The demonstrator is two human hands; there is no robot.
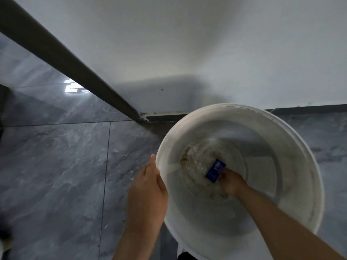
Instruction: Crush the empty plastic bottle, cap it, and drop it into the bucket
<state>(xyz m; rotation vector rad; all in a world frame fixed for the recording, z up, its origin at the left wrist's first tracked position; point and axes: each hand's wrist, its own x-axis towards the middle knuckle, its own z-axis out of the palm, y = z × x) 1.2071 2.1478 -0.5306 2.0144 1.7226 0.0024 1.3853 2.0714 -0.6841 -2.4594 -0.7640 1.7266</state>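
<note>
- Bucket [293,139]: white plastic, round, wide-mouthed, seen from above. It stands on the floor in a corner, its far rim close to the wall. The inner bottom carries brownish stains and grime.
- Plastic bottle [204,166]: clear, lying deep inside the bucket on or just above the stained bottom, wrapped in a dark blue label [215,170] with white print too small to read. The clear body blurs into the bucket floor, so its shape and whether a cap is on cannot be told.
- Right hand [231,182]: reaches down into the bucket, forearm crossing the near rim. The fingers are closed on the bottle at the label end.
- Left hand [148,192]: outside the bucket, fingers together, palm laid flat against the outer wall just below the rim on the bucket's left side. It presses rather than grips; nothing is enclosed in it.
- Floor [56,166]: glossy grey marble-pattern tiles with thin dark joints, a bright reflection at upper left.
- Wall [187,44]: plain white, meeting the floor at a dark skirting strip [65,59] that runs diagonally into the corner.
</note>
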